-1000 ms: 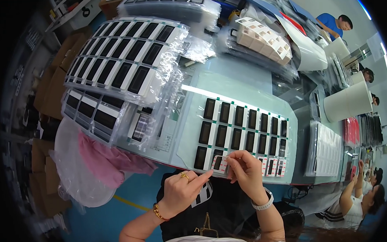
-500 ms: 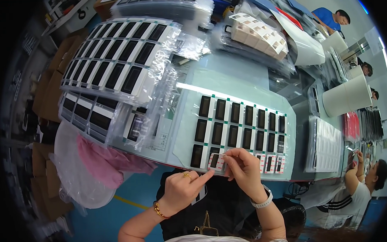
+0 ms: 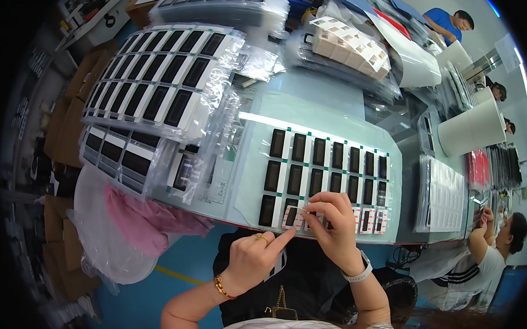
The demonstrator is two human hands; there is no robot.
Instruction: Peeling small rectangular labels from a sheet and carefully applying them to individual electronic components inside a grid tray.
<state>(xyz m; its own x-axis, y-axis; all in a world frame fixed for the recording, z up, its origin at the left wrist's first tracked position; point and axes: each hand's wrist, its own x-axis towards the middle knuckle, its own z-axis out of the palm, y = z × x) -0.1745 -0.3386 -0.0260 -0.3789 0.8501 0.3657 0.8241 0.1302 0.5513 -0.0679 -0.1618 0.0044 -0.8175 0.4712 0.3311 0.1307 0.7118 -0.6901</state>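
Rows of dark rectangular display panels [image 3: 295, 179] with white strips and green tabs lie on the pale sheet. Over the near-row panel second from the left is an adhesive frame [image 3: 291, 218] with a pink-and-white patterned border. My right hand [image 3: 335, 224] pinches the frame's upper right corner between thumb and index finger. My left hand [image 3: 250, 259] stretches its index finger to the frame's lower edge. Its other fingers are curled, and a white-edged thing [image 3: 277, 266] shows below them, too hidden to name. More pink-and-white frames [image 3: 366, 220] lie on panels to the right, some covered by my right hand.
Stacked clear trays of dark panels [image 3: 156, 75] stand at the left. Beige die-cut pieces [image 3: 352, 48] lie at the back. White rolls [image 3: 471, 129] and a bagged white tray [image 3: 444, 199] are at the right. A pink cloth [image 3: 138, 221] hangs front left. A co-worker [image 3: 490, 255] sits at the right.
Both hands have shifted slightly, the left index finger moving a little right and up. The frame still lies on the same panel, and my right fingers stay at its corner.
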